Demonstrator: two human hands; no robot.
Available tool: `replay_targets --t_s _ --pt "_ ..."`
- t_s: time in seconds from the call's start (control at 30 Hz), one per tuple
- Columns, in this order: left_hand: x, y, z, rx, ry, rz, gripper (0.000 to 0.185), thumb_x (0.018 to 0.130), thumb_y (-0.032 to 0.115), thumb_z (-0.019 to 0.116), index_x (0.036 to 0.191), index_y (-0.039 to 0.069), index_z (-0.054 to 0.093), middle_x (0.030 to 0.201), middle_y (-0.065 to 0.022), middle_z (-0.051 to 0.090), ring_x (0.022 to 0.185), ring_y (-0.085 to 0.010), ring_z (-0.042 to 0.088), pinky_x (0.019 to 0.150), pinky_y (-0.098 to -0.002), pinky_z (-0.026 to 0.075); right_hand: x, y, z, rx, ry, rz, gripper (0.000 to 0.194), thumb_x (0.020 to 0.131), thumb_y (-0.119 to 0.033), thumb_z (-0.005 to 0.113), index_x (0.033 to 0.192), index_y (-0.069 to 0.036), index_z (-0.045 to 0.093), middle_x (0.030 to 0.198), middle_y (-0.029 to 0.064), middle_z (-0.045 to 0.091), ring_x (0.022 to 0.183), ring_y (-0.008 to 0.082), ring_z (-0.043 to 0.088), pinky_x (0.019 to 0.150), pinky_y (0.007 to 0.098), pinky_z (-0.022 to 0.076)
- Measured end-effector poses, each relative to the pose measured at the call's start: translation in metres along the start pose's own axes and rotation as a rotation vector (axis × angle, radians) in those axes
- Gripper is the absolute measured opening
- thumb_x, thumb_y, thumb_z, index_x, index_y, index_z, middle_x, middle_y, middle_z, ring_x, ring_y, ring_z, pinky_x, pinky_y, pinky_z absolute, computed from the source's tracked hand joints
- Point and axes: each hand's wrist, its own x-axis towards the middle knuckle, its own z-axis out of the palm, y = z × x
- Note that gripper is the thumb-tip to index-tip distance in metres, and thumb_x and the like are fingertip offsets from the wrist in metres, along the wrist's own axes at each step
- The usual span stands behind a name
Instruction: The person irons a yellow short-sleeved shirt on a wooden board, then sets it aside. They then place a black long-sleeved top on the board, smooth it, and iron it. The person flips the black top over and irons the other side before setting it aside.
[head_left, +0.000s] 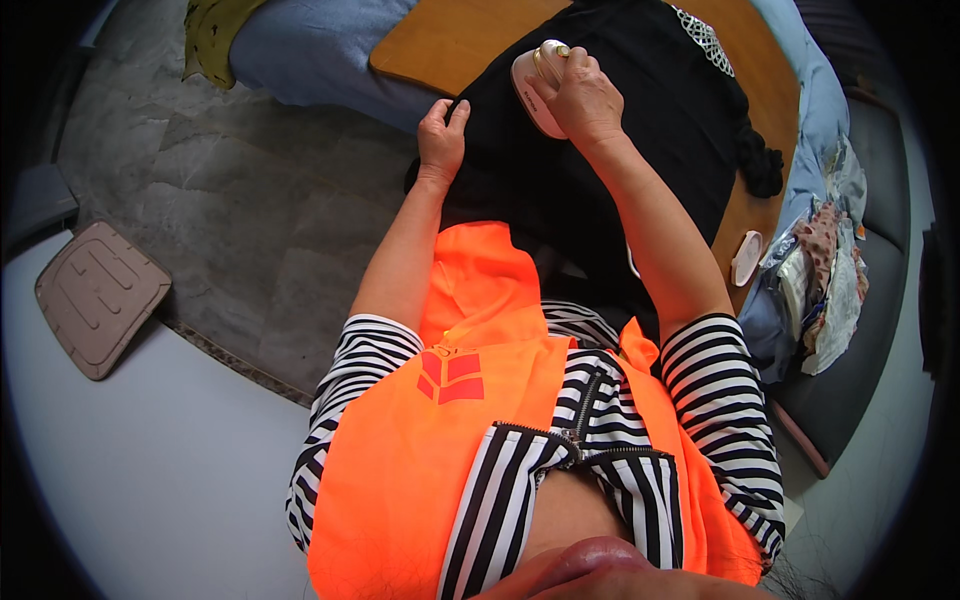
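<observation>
A black garment (637, 82) with a white lace patch (705, 39) lies spread over a wooden board (457, 41) and hangs off its near side. My right hand (585, 97) is closed around the handle of a small pink and white garment iron (534, 101), which rests on the black cloth. At the garment's left edge, my left hand (444, 139) pinches the fabric between thumb and fingers. Near the board's right end lies a small white oval piece, perhaps a cover (746, 259).
Light blue cloth (315, 52) lies beneath the board. Clear plastic bags with folded fabrics (821, 270) rest at the right by a dark grey seat (877, 202). A brown plastic stool (103, 298) stands left on the floor. Yellow cloth (214, 41) hangs at the upper left.
</observation>
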Motion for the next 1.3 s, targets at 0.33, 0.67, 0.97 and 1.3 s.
replay_targets --t_s 0.33,0.67,0.97,1.3 --pt "0.0 0.0 0.0 -0.068 -0.008 0.003 0.029 0.101 0.023 0.066 0.085 0.0 0.062 0.069 0.002 0.053 0.068 -0.0072 0.043 0.062 -0.0287 0.041 0.028 0.023 -0.004 0.005 -0.073 0.184 0.071 0.089 -0.062 0.067 0.127 -0.005 0.053 0.12 0.0162 0.066 0.11 0.0308 0.069 0.087 0.0437 0.0578" --pt "0.0 -0.001 0.001 -0.053 0.0 0.004 0.03 0.1 0.025 0.067 0.085 0.0 0.063 0.067 -0.0021 0.057 0.065 -0.01 0.046 0.062 -0.0314 0.043 0.045 0.036 -0.002 0.001 -0.069 0.255 0.074 0.088 -0.064 0.067 0.13 -0.004 0.052 0.124 0.0168 0.066 0.112 0.0322 0.069 0.09 0.044 0.0569" --pt "0.0 0.005 0.0 -0.017 -0.006 -0.031 0.031 0.1 0.027 0.066 0.087 -0.001 0.063 0.068 -0.0038 0.056 0.066 -0.0119 0.046 0.062 -0.0326 0.043 0.063 0.048 -0.001 0.011 -0.054 0.326 0.075 0.087 -0.063 0.068 0.132 -0.005 0.051 0.127 0.017 0.065 0.115 0.0321 0.068 0.095 0.0424 0.0551" --pt "0.001 0.0 0.001 0.004 0.002 0.017 0.032 0.1 0.027 0.066 0.088 -0.002 0.062 0.067 -0.0042 0.053 0.066 -0.0122 0.044 0.063 -0.0323 0.042 0.083 0.068 0.001 0.003 -0.062 0.4 0.076 0.086 -0.063 0.07 0.13 -0.004 0.052 0.127 0.0177 0.066 0.116 0.0327 0.068 0.095 0.0431 0.0556"
